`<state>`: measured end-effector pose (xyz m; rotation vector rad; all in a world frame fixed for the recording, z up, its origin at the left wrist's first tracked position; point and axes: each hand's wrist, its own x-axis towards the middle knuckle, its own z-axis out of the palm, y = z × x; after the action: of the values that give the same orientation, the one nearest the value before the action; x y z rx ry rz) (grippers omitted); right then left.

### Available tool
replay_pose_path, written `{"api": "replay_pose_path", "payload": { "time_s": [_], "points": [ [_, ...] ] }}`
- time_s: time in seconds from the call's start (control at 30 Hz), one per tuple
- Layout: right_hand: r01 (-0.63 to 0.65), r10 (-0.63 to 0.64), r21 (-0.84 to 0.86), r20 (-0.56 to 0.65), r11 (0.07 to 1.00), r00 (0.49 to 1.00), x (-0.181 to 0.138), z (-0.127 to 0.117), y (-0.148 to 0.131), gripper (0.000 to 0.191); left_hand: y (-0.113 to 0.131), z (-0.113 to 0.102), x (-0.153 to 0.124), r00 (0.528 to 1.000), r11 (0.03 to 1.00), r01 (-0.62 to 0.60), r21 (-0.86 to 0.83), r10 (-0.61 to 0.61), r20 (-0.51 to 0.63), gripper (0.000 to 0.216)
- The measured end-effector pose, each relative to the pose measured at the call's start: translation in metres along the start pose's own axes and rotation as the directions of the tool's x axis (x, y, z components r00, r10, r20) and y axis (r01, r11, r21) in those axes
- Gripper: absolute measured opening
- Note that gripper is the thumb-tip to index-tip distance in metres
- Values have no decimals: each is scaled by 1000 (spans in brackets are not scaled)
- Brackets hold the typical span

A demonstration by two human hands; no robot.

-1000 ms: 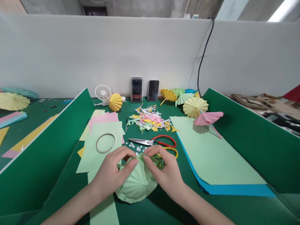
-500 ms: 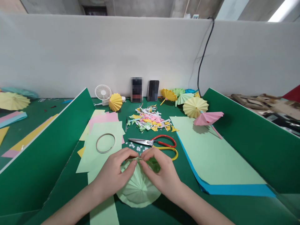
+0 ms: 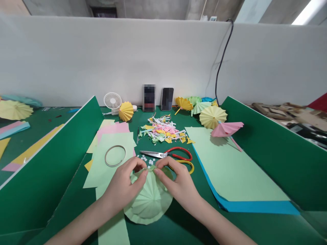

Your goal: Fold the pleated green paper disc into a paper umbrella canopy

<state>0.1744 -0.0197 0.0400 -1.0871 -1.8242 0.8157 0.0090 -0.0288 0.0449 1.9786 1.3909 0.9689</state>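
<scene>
A round, pleated light-green paper umbrella top (image 3: 150, 204) is held between both hands near the front of the table. My left hand (image 3: 130, 180) pinches its far edge from the left, thumb against curled fingers. From the right, my right hand (image 3: 176, 177) pinches the same edge, where a small bit of green paper folds over between the fingertips. Just beyond the hands lie scissors (image 3: 158, 154) with one red and one yellow handle, the yellow loop close to my right hand. Small white paper squares (image 3: 144, 158) are scattered beside the blades.
Left are stacked coloured sheets (image 3: 114, 177) with a tape roll (image 3: 115, 156) on top. Paper scraps (image 3: 166, 129) lie mid-table, before two phones (image 3: 167, 99). A fan (image 3: 112, 101) stands back left. Finished paper umbrellas (image 3: 213, 116) and green sheets (image 3: 230, 163) sit right. Green partitions (image 3: 276, 149) flank the table.
The fingertips have moved slightly apart along the paper's far edge, exposing a folded green bit between them. The pleated paper has shifted a little to the left.
</scene>
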Motion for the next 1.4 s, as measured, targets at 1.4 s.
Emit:
{"api": "replay_pose_path", "payload": {
  "time_s": [1.4],
  "points": [
    [-51, 54, -31, 118, 998, 992, 5, -4, 10, 9, -7, 6, 1, 991, 994, 66, -84, -56, 120, 19]
  ]
}}
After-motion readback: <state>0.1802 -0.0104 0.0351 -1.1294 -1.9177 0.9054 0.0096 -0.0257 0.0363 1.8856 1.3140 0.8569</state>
